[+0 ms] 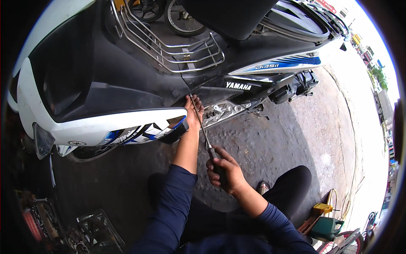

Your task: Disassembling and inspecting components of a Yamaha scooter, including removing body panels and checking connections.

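Note:
My right hand [224,170] is wrapped around the dark handle of a long-shafted screwdriver [203,128]. The shaft slants up and left to the lower edge of the black plastic body panel [131,91] of a white, blue and black motor scooter [101,125]. My left hand [194,111] is raised against that panel edge, its thumb and fingers closed about the shaft close to the tip. Whatever the tip meets is too small to make out, and the fingers partly cover it.
A metal wire basket [186,63] is fixed in the scooter's step-through, below the black seat [234,17]. Metal frames and parts [99,230] lie at lower left. At lower right stand a green jug [325,228] and a yellow container [322,208]. A concrete floor [270,139] stretches beneath.

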Demonstrator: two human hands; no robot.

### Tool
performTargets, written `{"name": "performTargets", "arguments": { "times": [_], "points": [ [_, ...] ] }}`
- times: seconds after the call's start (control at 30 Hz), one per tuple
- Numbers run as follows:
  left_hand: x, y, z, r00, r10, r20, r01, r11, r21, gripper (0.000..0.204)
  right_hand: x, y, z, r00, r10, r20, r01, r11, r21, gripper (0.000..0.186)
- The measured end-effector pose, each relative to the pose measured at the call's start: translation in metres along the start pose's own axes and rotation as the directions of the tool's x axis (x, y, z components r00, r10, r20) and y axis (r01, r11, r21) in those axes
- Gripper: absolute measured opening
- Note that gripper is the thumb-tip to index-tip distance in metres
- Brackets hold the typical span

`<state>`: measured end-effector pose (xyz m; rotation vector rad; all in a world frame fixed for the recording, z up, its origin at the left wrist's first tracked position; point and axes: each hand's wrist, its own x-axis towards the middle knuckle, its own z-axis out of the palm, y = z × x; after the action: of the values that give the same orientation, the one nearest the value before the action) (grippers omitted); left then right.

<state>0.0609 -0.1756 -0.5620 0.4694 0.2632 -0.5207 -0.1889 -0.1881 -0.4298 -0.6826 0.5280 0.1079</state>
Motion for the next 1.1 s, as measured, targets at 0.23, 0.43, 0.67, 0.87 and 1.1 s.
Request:
{"name": "performTargets", "arguments": {
  "times": [0.23, 0.43, 0.67, 0.87, 1.1],
  "points": [
    [-0.002, 0.012, -0.017, 0.998, 0.037, 0.05, -0.039, 0.998, 0.047, 0.035, 0.003, -0.001, 0.021, 0.763, -0.594, 0.257, 0.152, -0.222, -0.963, 0.052],
    [-0.091, 0.006, -0.007, 0.803, -0.359, 0.475, 0.38, 0.923, 0.056, 0.028, -0.002, -0.037, 0.027, 0.817, -0.552, 0.165, -0.131, -0.456, -0.88, 0.053],
    [-0.098, 0.021, -0.012, 0.868, -0.344, 0.358, 0.316, 0.939, 0.136, 0.021, -0.013, -0.015, 0.025, 0.985, -0.158, -0.067, 0.163, 0.983, 0.084, 0.046],
    [-0.103, 0.019, -0.004, 0.958, -0.208, 0.195, 0.147, 0.946, 0.287, 0.022, -0.025, 0.032, 0.006, 0.617, -0.785, 0.051, 0.337, 0.204, -0.919, 0.04],
    [-0.105, 0.025, -0.001, 0.897, -0.342, 0.282, 0.252, 0.917, 0.309, 0.02, -0.033, 0.011, 0.008, 0.665, -0.741, -0.095, 0.495, 0.532, -0.687, 0.034]
  ]
}}
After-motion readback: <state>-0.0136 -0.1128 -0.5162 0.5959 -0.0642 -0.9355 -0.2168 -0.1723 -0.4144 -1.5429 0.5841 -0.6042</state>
